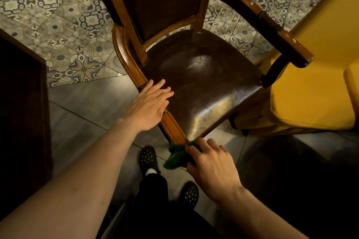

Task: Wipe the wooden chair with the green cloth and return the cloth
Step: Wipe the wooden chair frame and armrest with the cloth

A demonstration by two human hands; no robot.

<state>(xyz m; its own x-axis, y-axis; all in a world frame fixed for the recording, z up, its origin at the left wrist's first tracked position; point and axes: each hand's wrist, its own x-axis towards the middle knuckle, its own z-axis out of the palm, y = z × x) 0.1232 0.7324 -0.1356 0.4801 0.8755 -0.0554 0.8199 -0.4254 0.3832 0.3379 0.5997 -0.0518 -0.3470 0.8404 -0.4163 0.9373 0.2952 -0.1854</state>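
Note:
The wooden chair [126,52] fills the middle of the head view, with a dark brown leather seat, a tall padded back and curved armrests. My left hand [149,103] lies flat, fingers apart, on the seat's left wooden rail and the edge of the leather. The green cloth [175,158] is bunched at the seat's front corner, just below the rail. My right hand [210,165] grips the cloth and presses it against that corner. Part of the cloth is hidden under my fingers.
A yellow upholstered seat [314,87] stands close against the chair's right armrest. Dark furniture [21,114] stands at the left. My feet in black perforated clogs [148,158] are on grey floor tiles just below the chair's front. Patterned tiles [64,31] lie beyond.

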